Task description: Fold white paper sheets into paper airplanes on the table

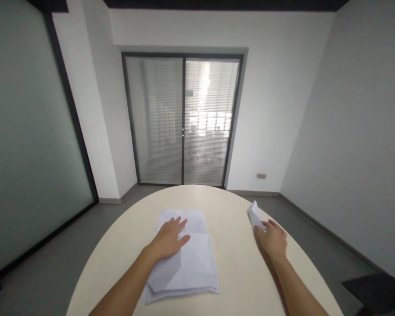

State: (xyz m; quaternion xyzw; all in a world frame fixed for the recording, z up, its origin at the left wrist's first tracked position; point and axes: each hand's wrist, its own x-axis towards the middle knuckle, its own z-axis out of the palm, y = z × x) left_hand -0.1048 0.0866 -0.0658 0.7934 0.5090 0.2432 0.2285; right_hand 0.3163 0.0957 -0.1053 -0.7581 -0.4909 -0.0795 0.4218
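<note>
Several sheets of creased white paper [197,263] lie stacked in the middle of the table, their near edges not quite lined up. My left hand [169,237] rests flat on the upper left part of this stack, fingers spread. Over at the table's right side, my right hand [273,239] pinches a small folded piece of white paper [255,213] by its near end. The folded piece points up and away, with a tapered tip. Its exact shape is partly hidden by my fingers.
The round cream table [118,254] has its curved edge close beyond my right hand. Behind it stand glass doors with blinds [181,123]. A frosted glass panel [29,131] is at left, and a dark flat object [378,292] sits low at right.
</note>
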